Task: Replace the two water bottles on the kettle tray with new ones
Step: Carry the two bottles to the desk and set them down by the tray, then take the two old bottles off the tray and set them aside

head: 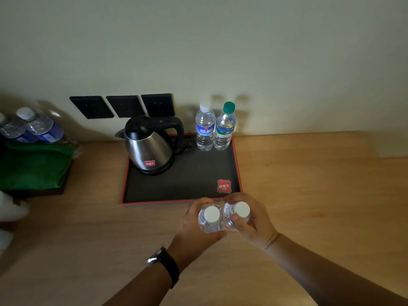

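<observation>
Nearest the camera, two bare forearms reach in over the wooden desk [309, 184], the left one wearing one dark wristwatch [164, 261]. The left hand [196, 226] is wrapped around one clear, white-capped water bottle [210, 218], and the right hand [254, 221] grips a second white-capped bottle [237, 215]. The two held bottles are upright and touch side by side, just in front of the near right edge of the kettle tray [154, 191], still off it.

The tray is one dark rectangle with a red rim and one red logo patch [224, 186] in its near right corner. On its far left part stands one steel electric kettle [149, 144] with a black lid and handle. In the tray's far right corner stand two more bottles, upright and touching: a blue-labelled bottle [205, 129] with a white cap and, on its right, a green-capped bottle [225, 129] with a green label.

Left of the tray, well apart, at least two blue-labelled bottles [42, 127] lean above a green cloth [33, 166]. On the wall behind the kettle sit three black socket plates [123, 106].
</observation>
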The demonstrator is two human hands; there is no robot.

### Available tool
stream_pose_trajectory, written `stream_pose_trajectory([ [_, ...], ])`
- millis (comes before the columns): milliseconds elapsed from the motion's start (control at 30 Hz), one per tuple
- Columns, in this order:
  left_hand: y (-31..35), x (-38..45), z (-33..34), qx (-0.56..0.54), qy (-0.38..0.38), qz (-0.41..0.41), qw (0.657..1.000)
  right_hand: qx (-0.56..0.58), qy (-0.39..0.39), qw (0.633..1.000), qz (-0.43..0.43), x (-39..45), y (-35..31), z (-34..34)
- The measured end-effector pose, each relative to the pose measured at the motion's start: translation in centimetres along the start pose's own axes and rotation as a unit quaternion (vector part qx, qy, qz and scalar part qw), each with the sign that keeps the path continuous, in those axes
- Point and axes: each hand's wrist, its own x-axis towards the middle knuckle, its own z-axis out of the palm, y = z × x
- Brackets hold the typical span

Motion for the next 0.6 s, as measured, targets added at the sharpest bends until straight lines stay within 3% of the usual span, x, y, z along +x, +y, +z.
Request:
stream_pose_trajectory([
  [233, 1.1, -0.1, -1.2, 0.03, -0.015, 0.03, 0.999, 0.008, 0.002, 1.0, -0.011, 0.6, -1.1, -0.8],
  [333, 2.6, 0.2, -2.8, -0.004, -0.006, 0.086, 0.996, 0.026, 0.014, 0.999, -0.016, 2.0, -1.9, -1.8],
  [467, 4.1, 2.7, -5.0, -0.022, 0.038, 0.161, 0.986, 0.021, 0.062, 0.998, 0.009, 5.5, -2.3, -3.3],
  [600, 6.3, 7.8, -6.6, -0.009, 0.09, 0.134, 0.987, -0.059, 0.067, 0.995, 0.045, 10.0, -1.8, -4.4],
])
